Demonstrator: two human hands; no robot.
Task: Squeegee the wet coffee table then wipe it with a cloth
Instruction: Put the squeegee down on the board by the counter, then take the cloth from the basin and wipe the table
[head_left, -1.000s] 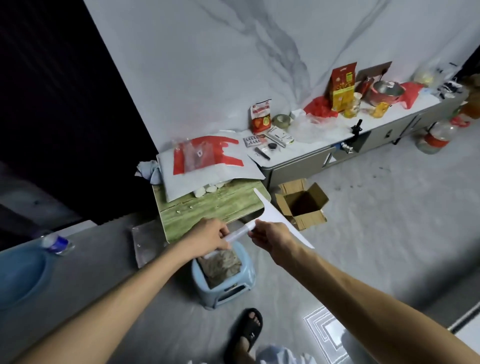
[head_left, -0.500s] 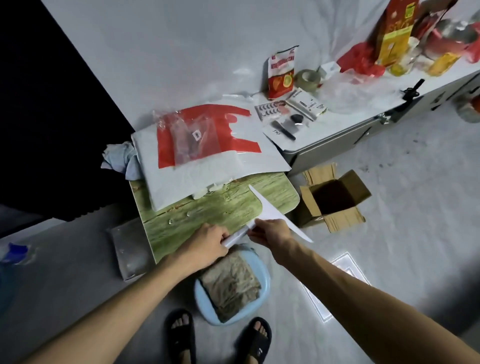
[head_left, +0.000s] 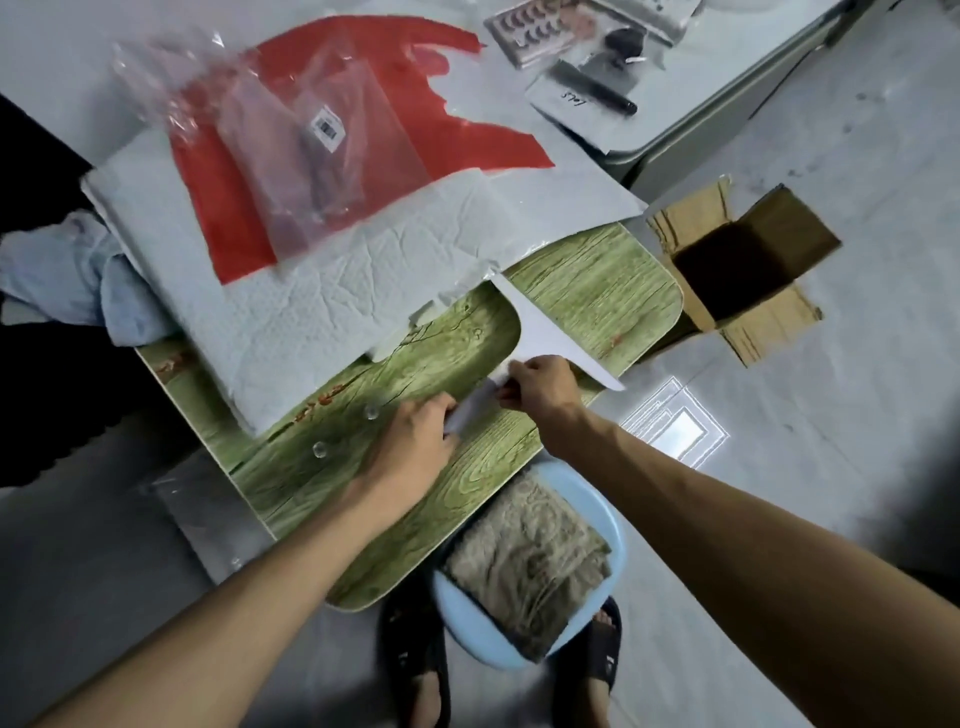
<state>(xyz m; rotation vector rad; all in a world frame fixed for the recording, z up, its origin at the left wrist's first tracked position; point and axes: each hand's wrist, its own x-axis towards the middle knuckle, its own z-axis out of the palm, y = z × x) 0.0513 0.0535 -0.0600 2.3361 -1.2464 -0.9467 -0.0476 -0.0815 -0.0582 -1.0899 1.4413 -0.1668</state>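
Over the near-right part of the bench (head_left: 363, 483): squeegee (head_left: 545, 332) held two-handed. Grip: left hand (head_left: 415, 441) has its fingers curled round the tail of the white handle, and right hand (head_left: 540, 387) grips the handle just behind the blade. The blade runs from the edge of the white sheet (head_left: 311, 312) out past the bench's right edge. Contact with the surface cannot be confirmed from this angle.

Wet evidence: two water beads (head_left: 319, 449) on the green wood-grain top, just left of the left hand. The far half of the top is covered by the white sheet, which carries a red plastic bag (head_left: 363, 119).

Step judged: squeegee phase, blade being placed for a stroke; wipe not begun. Cloth candidates: pale blue cloth (head_left: 67, 270) at the far-left corner, patterned cloth (head_left: 530, 566) on the blue stool (head_left: 467, 618) at the near edge. Neither is touched.

Next move likely needs the blade seated flat, even pressure from both hands, and a pull that carries the beads off an edge. The sheet limits reach to the exposed strip.
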